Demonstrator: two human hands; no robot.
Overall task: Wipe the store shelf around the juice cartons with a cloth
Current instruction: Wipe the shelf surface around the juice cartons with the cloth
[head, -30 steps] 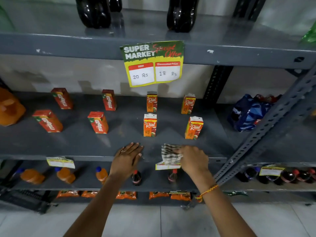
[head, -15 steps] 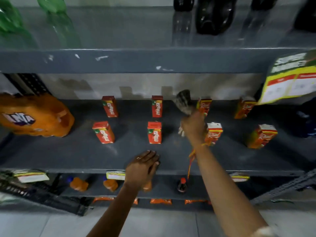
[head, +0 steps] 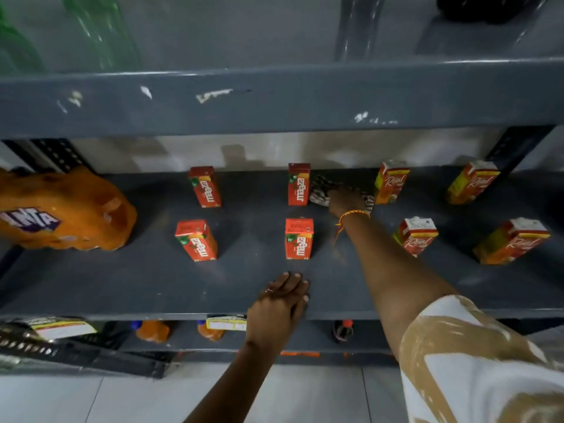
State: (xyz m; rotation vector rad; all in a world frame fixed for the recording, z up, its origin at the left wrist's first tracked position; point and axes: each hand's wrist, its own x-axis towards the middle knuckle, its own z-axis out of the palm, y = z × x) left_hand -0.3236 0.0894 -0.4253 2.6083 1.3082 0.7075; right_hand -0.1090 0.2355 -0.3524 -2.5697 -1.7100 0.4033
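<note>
Plainly, the nearest hazard sits at the upper centre of the frame, where the right hand [head: 345, 199] presses a striped cloth [head: 320, 190] flat on the grey shelf [head: 122, 282], its fingers closed down over the bunched fabric. The cloth lies in the gap between a back-row Maaza carton [head: 299, 184] and a back-row Real carton [head: 392, 186], and its left edge looks to be touching or just beside the Maaza carton. These small, upright cartons probably tip easily, so a sideways stroke with the cloth could knock either one over or push it toward the back wall. The forearm crosses the middle of the frame between the front Maaza carton [head: 299, 239] and a front Real carton [head: 416, 236]; drawing the arm back at an angle could brush one and send it toward the shelf's front edge. The left hand [head: 280, 303] rests open, palm down, on that front edge at lower centre, holding nothing, seemingly for support. The orange Fanta pack [head: 61, 212] at the left stands well apart.
</note>
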